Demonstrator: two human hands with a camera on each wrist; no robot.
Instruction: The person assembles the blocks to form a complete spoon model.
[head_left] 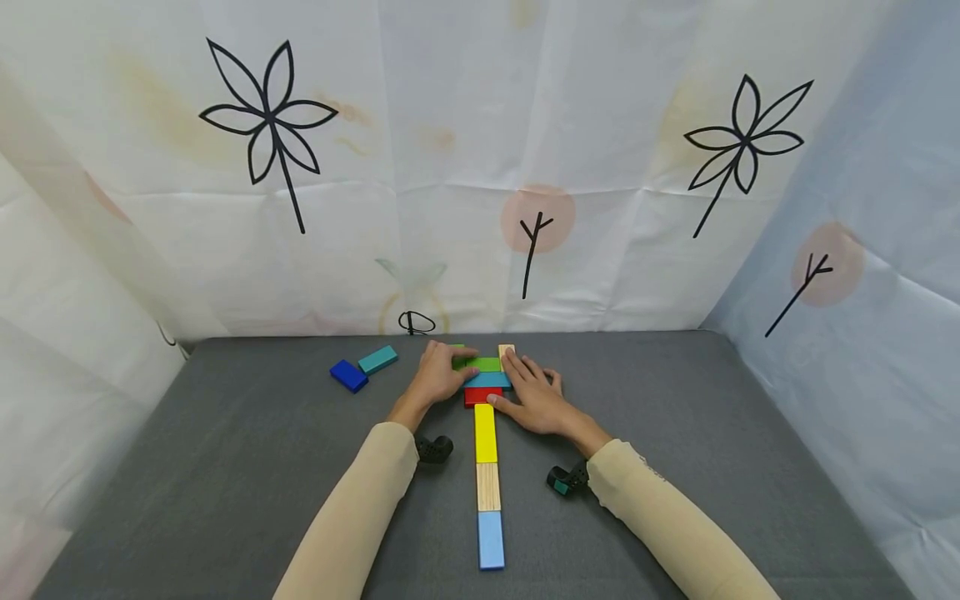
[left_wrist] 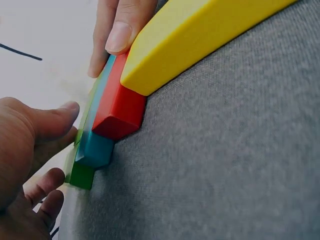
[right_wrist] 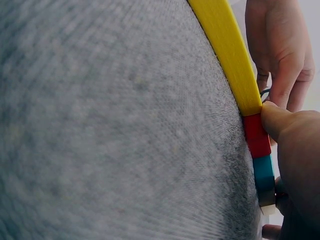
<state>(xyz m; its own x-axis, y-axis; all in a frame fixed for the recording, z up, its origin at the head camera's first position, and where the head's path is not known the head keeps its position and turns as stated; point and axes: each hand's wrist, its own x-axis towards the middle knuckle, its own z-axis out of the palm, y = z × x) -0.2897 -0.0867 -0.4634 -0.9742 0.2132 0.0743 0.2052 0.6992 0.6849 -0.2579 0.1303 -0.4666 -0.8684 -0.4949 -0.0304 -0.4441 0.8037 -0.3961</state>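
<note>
My left hand (head_left: 441,372) lies at the left end of a green block (head_left: 483,364), its thumb and index finger reaching over it; part of that end is hidden. On the other side, the fingertips of my right hand (head_left: 538,397) rest on a small natural wood block (head_left: 506,352). The right thumb touches the red block (left_wrist: 120,110). Red lies against a teal block (head_left: 487,380), and green lies beyond teal. From the red one a yellow block (head_left: 486,433), a second natural wood block (head_left: 487,487) and a light blue block (head_left: 491,540) run toward me in line.
A dark blue block (head_left: 349,376) and another teal block (head_left: 378,359) lie apart at the back left of the grey table (head_left: 247,467). White printed cloth (head_left: 450,150) hangs behind the table's back edge. A small black wrist camera (head_left: 435,450) hangs by the left sleeve.
</note>
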